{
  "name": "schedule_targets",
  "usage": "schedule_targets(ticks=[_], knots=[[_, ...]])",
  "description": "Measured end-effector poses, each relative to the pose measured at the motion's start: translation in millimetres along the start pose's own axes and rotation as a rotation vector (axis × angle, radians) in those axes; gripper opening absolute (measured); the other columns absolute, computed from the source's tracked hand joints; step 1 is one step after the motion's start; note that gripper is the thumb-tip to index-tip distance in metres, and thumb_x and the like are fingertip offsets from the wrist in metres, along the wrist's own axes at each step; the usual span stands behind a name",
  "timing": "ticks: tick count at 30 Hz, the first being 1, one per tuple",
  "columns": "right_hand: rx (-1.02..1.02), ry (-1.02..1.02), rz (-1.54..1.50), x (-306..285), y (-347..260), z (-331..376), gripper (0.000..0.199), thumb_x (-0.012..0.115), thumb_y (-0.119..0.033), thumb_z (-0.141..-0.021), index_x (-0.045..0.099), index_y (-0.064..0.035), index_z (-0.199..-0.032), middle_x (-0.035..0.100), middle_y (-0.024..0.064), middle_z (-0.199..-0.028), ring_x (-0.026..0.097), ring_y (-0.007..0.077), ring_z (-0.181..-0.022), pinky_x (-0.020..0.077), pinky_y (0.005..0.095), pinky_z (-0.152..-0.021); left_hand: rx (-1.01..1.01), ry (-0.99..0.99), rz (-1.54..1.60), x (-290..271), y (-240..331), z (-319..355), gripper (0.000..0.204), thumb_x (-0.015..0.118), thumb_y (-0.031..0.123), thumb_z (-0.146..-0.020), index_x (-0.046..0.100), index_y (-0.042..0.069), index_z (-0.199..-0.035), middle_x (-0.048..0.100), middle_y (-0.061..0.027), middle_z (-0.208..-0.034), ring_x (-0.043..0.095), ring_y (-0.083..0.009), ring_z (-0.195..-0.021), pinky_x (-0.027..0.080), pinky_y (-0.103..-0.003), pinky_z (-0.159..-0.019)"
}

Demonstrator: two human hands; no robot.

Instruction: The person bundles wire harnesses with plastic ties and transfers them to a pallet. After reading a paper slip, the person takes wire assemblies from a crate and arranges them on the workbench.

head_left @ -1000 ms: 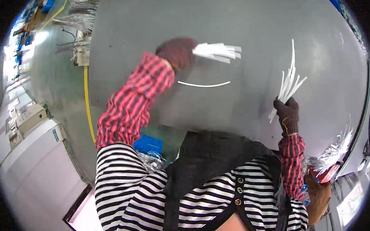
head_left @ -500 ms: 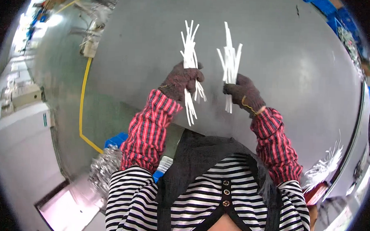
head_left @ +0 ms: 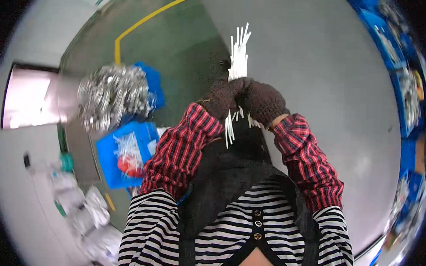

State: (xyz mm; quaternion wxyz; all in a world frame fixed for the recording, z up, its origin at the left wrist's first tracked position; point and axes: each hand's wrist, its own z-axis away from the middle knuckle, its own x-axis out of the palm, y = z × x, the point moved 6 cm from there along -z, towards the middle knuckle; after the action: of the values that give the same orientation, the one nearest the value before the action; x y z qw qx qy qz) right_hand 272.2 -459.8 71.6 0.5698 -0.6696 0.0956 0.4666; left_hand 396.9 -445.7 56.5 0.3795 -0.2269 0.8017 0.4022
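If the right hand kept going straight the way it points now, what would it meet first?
The right hand points toward the left hand, which it already touches around the white strips; so the left hand comes first, though depth is unclear.

Upright bundle of thin white strips [head_left: 237, 62]

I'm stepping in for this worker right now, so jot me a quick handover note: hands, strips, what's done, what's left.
Left hand: gloved, closed around the bundle of white strips.
Right hand: gloved, gripping the same bundle, pressed against the left.
Strips: one upright bunch over the grey table, ends sticking out above and below the gloves.
Done: strips gathered into a single bundle.
Left: bundle not yet set down; ends look uneven.
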Motion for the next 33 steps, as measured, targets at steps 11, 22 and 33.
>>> schedule_targets(ticks=[11,22,33], knots=[[-0.226,-0.624,-0.561,189.6,-185.8,-31.5,0.03,0.058,-0.028,-0.098,0.067,-0.0088,-0.119,0.068,0.0146,-0.091,0.061,0.023,-0.068,0.0512,0.037,-0.066,-1.027,0.536,1.571,-100.1,-117.8,265.9,0.024,0.059,0.022,-0.095,0.067,0.004,-0.108,0.069,-0.0104,-0.098,0.066,-0.0206,-0.093,0.053,-0.037,-0.087],[-0.273,-1.004,-0.211,388.3,-281.3,-103.6,0.042,0.059,-0.038,-0.098,0.063,-0.0065,-0.127,0.067,0.0128,-0.116,0.065,0.0226,-0.098,0.0534,0.0352,-0.087,-0.696,1.161,1.849,-196.4,-117.7,474.6,0.052,0.067,0.007,-0.085,0.05,-0.001,-0.133,0.068,-0.0243,-0.107,0.07,-0.0387,-0.095,0.057,-0.054,-0.086],[-0.629,-1.316,-0.406,493.3,-484.7,-144.4,0.04,0.055,-0.014,-0.097,0.056,-0.0095,-0.136,0.06,0.0152,-0.13,0.06,0.0285,-0.117,0.0481,0.0361,-0.101,-0.9,1.257,1.379,-192.2,-163.8,549.9,0.047,0.069,0.007,-0.086,0.054,-0.006,-0.128,0.069,-0.0167,-0.097,0.07,-0.027,-0.09,0.057,-0.039,-0.083]])
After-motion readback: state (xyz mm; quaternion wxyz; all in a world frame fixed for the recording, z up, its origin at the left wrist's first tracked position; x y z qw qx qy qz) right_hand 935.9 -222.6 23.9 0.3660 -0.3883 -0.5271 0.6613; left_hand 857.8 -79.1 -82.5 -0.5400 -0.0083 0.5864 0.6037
